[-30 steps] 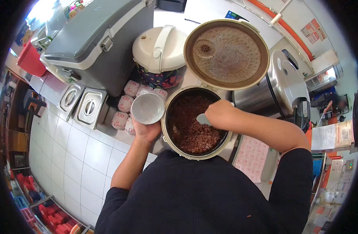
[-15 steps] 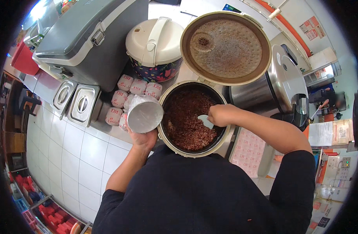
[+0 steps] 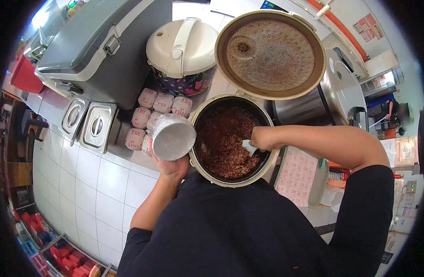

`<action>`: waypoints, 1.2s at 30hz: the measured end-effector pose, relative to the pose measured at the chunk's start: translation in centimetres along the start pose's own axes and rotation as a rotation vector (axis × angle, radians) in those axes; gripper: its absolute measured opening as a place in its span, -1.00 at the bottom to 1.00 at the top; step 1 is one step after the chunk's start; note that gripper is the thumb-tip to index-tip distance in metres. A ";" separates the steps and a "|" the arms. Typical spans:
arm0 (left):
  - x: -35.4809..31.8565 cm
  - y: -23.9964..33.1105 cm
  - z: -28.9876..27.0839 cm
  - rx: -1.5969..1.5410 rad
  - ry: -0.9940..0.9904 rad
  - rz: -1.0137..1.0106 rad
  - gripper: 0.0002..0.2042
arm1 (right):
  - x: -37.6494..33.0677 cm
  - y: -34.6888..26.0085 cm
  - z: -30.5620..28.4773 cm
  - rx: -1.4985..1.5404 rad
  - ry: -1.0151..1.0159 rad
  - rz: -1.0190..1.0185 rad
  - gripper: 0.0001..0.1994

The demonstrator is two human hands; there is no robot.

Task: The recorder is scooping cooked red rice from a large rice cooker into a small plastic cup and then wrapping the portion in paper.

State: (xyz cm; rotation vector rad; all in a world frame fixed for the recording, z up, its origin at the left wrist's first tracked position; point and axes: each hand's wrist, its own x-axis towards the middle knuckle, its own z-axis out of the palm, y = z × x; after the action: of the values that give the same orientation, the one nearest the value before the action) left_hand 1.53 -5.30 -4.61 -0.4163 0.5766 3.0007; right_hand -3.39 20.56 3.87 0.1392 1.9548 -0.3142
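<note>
My left hand [image 3: 171,170] grips a round metal-looking bowl [image 3: 175,141], tilted with its mouth toward the cooker. Clear plastic wrap covers its rim and side, and the inside looks bare. Fingers of my right hand [image 3: 264,138] are closed around a white rice paddle [image 3: 249,147]. Its blade rests in the reddish-brown rice [image 3: 226,161], inside the dark pot of a rice cooker [image 3: 204,177]. The cooker's round lid [image 3: 272,60] stands raised behind, wet and spotted on its inner face. Just left of the bowl sit several wrapped packets [image 3: 140,117] with red print.
A flower-patterned rice cooker [image 3: 182,48] and a large grey cooler box [image 3: 96,51] stand behind the packets. Steel lidded pans [image 3: 97,127] lie at left. A steel cooker [image 3: 334,87] is at right, beside a tray of printed wrapping paper [image 3: 297,177]. Another person [image 3: 391,115] is far right.
My right hand and the paddle have shifted slightly to the right in the rice, and my right elbow has swung outward. My left hand still holds the bowl in nearly the same place.
</note>
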 end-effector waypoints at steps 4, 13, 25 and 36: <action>-0.1 -0.1 0.3 0.008 0.013 0.019 -0.38 | 0.5 0.2 0.8 -0.164 0.054 -0.126 -0.68; -0.2 0.2 0.4 0.015 -0.059 0.016 -0.38 | 1.5 -0.1 2.6 -0.216 0.174 -0.332 -0.71; -0.1 0.5 0.6 -0.041 -0.049 -0.020 -0.37 | 4.0 -2.5 3.0 0.016 0.229 -0.678 -0.71; -2.4 2.1 7.3 0.567 -0.286 0.073 -0.23 | -4.0 0.3 -0.1 0.290 0.148 -0.579 -0.71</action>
State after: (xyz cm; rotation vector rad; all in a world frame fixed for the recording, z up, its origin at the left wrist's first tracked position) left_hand 1.80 -4.60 3.30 0.0710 1.3635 2.7037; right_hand -1.82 21.03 7.55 -0.2300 2.0564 -0.9909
